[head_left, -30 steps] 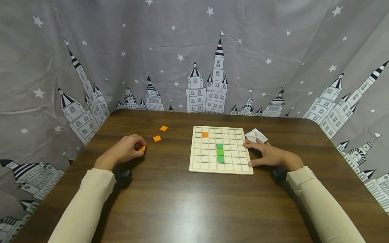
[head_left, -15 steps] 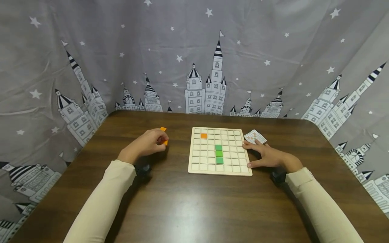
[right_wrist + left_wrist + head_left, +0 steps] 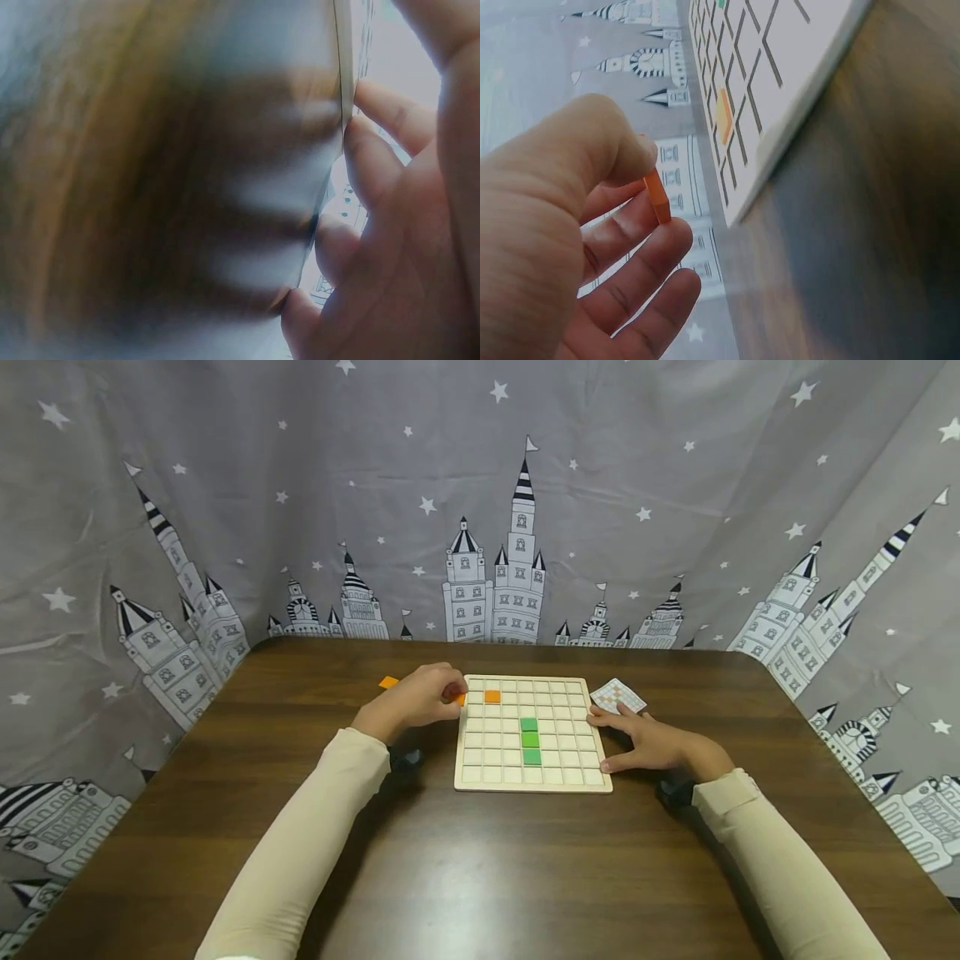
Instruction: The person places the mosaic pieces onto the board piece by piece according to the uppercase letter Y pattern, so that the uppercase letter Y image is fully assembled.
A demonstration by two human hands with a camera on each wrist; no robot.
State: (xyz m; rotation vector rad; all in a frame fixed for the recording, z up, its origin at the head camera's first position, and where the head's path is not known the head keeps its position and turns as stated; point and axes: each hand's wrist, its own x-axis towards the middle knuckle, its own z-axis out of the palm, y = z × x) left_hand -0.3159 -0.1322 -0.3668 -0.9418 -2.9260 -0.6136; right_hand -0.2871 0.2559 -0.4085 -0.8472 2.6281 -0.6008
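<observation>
My left hand (image 3: pixel 422 695) pinches a small orange square tile (image 3: pixel 461 699) between thumb and fingers, right at the far left corner of the pale gridded board (image 3: pixel 480 789). In the left wrist view that orange tile (image 3: pixel 657 196) appears nearly edge-on, held apart from the board. The board bears another orange tile (image 3: pixel 492 697) near its far left and three green tiles (image 3: pixel 530 740) stacked in a column near the middle. My right hand (image 3: pixel 660 750) rests at the board's right edge, fingers spread, with thumb and index fingertip touching the rim.
A small card (image 3: pixel 618 694) with a printed orange and green grid pattern lies beyond the board's right side, close to my right fingers. One loose orange tile (image 3: pixel 387 682) lies behind my left wrist. A grey castle-print curtain (image 3: pixel 330 485) hangs behind the brown table (image 3: pixel 480 868).
My left hand has travelled right with an orange tile, past the loose tiles to the board's left edge. One of the two loose tiles no longer shows. The right hand stays put.
</observation>
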